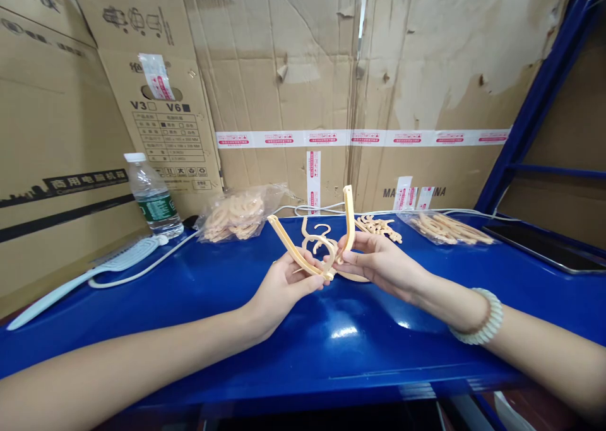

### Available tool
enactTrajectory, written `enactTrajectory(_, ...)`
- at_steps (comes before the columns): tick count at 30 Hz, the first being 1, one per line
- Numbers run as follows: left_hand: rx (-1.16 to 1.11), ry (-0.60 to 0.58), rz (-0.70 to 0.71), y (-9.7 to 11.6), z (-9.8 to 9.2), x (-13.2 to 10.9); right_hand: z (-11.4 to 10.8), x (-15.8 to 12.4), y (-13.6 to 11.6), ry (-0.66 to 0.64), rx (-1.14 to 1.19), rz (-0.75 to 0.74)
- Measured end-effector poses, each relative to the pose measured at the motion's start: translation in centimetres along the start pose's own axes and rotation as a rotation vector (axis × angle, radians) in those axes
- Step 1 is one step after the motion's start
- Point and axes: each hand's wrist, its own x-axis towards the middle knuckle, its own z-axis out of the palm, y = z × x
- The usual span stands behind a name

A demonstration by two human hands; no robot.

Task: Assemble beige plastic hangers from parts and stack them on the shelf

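Observation:
My left hand (286, 284) grips a cream plastic hanger arm (294, 249), which slants up to the left; a curved hook piece shows beside its lower end. Between the fingers of my right hand (374, 259) is a second curved hanger arm (350, 219), held nearly upright. The lower ends of both pieces come close together between my hands; whether they are joined I cannot tell. Just behind my hands, more cream hanger parts, among them a hook (322, 228), lie on the blue table (293, 349).
A bag of cream parts (237, 215), a water bottle (154, 199) and a pale blue hairbrush (113, 260) lie to the left. At right are loose pieces (380, 227), another bag (447, 228) and a dark tablet-like slab (544, 248). Cardboard (284, 90) walls the back; a white cable (142, 278) crosses.

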Motion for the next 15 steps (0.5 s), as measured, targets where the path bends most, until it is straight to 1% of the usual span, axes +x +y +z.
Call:
enactTrajectory(3, -0.016, 0.000, 0.006, -0.03, -0.04, -0.03, 0.23, -0.18, -0.01, -0.056, -0.111, -0.017)
enactTrajectory(6, -0.048, 0.017, 0.001, -0.08, -0.08, 0.02, 0.42, -0.25, -0.04, -0.088, -0.152, -0.023)
enactTrajectory(10, -0.064, 0.049, -0.030, -0.03, -0.03, 0.13, 0.64, -0.29, 0.01, -0.100, -0.195, -0.042)
enactTrajectory(15, -0.036, 0.037, -0.023, 0.05, 0.00, 0.12, 0.69, -0.32, 0.12, -0.112, -0.233, -0.070)
